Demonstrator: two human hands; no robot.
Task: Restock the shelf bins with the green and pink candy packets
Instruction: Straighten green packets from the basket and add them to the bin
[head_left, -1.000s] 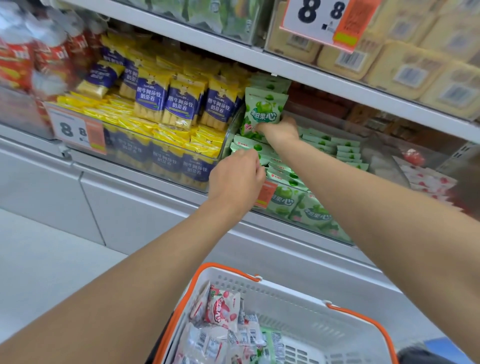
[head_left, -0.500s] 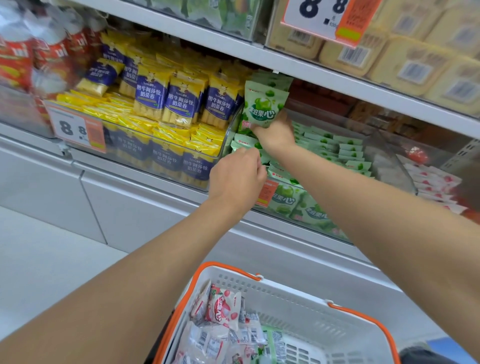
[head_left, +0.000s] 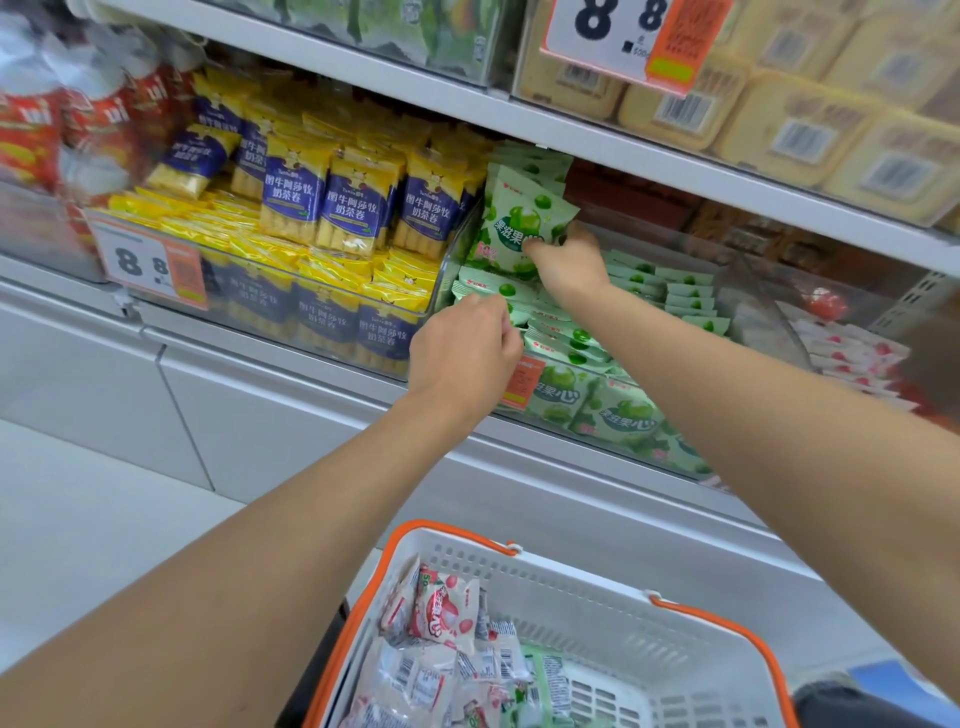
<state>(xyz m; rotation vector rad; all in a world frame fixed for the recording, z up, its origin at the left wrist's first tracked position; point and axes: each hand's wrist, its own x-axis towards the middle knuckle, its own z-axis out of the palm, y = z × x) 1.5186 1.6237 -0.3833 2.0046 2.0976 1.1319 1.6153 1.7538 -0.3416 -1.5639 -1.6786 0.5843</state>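
Beside the yellow snack packs (head_left: 332, 208), the left hand (head_left: 462, 353) stays at the front of the clear bin (head_left: 451, 260), fingers curled onto the flat green packets (head_left: 498, 288); whether it pinches one I cannot tell. The upright green packet (head_left: 519, 223), slightly higher than a moment ago, leans on the back-left row, pinched at its lower right edge by the right hand (head_left: 569, 265). Pink packets (head_left: 441, 608) lie in the basket (head_left: 571, 574) below.

I see the lower shelf (head_left: 291, 366) carrying clear bins side by side: yellow-and-blue packets (head_left: 343, 208) in the left bin (head_left: 260, 312), green candy packets (head_left: 623, 415) in the middle, pink candy packets (head_left: 852, 356) at right. Beige packs (head_left: 795, 135) sit on the upper shelf (head_left: 571, 136).
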